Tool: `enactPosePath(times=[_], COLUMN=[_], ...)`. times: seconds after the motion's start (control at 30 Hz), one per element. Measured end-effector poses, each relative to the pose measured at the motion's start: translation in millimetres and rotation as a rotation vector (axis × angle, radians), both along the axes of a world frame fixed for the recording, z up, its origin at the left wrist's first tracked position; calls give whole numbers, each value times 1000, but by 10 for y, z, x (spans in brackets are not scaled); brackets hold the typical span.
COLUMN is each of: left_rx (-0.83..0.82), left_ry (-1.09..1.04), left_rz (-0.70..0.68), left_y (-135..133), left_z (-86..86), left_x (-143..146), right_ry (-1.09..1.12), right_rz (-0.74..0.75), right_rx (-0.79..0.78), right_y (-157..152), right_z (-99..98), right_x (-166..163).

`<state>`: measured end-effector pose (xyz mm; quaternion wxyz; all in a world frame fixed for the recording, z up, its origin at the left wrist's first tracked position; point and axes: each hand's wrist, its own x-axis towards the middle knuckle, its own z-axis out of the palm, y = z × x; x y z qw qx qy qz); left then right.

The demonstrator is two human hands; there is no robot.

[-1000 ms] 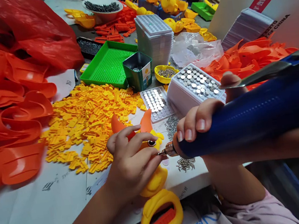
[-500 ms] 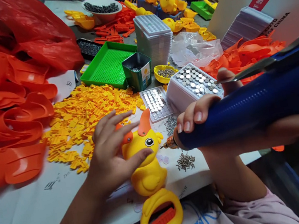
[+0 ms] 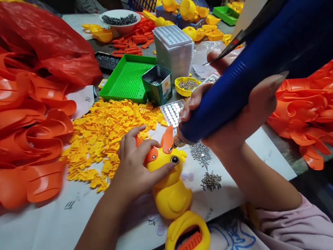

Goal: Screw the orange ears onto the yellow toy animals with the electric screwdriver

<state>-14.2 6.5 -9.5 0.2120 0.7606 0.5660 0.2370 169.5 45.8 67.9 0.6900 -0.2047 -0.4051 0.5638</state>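
A yellow duck toy [image 3: 173,195] lies on the white sheet, its loop handle [image 3: 170,247] with an orange ribbed insert toward my body. My left hand [image 3: 138,164] is wrapped around the duck's head, thumb beside the eye and fingers by the orange flaps. My right hand [image 3: 240,118] grips a blue electric screwdriver [image 3: 256,53], tilted with its tip down at the base of the upright orange flap [image 3: 167,139]. Tweezers [image 3: 230,46] also sit in that hand, along the screwdriver's top. A screw head shows in the other flap [image 3: 152,154].
Small screws [image 3: 211,181] and silvery bits [image 3: 201,153] lie right of the duck. Beyond are yellow clips [image 3: 108,133], a green tray [image 3: 125,79], a dark tin [image 3: 157,88] and stacked clear trays [image 3: 174,48]. Orange parts pile up left [image 3: 14,135] and right [image 3: 314,107].
My right hand has brought the screwdriver up and left, from beside the duck's beak onto the upright flap's base. It is now tilted more steeply. My left hand stays on the duck's head.
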Motion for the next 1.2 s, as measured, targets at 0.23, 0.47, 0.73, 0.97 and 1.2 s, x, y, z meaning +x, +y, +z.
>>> enactPosePath(times=[0.23, 0.47, 0.73, 0.97, 1.2], left_rx=[5, 34, 15, 6, -3], left_ry=[3, -69, -68, -70, -82], left_rz=[-14, -20, -2, 4, 7], left_y=[-4, -30, -31, -36, -37], left_z=[-3, -39, -53, -63, -58], left_x=[23, 51, 58, 58, 67], right_ry=[1, -103, -138, -116, -113], right_rz=[3, 91, 117, 97, 129], right_rx=[85, -18, -4, -8, -46], right_y=[35, -37, -26, -37, -47], right_z=[-114, 13, 7, 42, 89], right_x=[-32, 14, 21, 1, 8])
